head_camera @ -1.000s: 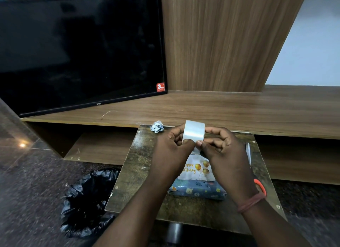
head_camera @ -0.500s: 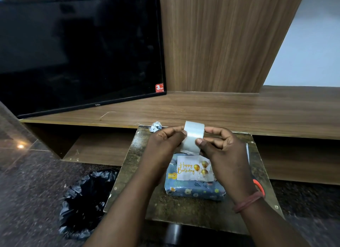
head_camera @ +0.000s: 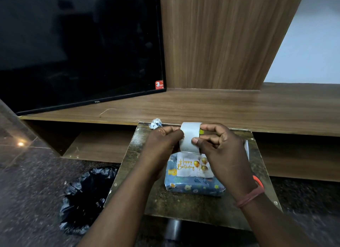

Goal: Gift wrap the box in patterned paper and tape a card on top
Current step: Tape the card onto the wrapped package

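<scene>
Box (head_camera: 195,187) far edge and card (head_camera: 191,166) top hidden behind hands. Tape roll (head_camera: 189,136) pinched between left hand (head_camera: 163,143) and right hand (head_camera: 220,147), fingers curled narrow.

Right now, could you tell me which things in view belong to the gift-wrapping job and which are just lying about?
Part of the job:
- tape roll, gripped by the left hand and the right hand
- wrapped box
- birthday card lying on top of it
- scissors with an orange handle

Just lying about:
- crumpled paper scrap
- television
- black bin bag
</scene>
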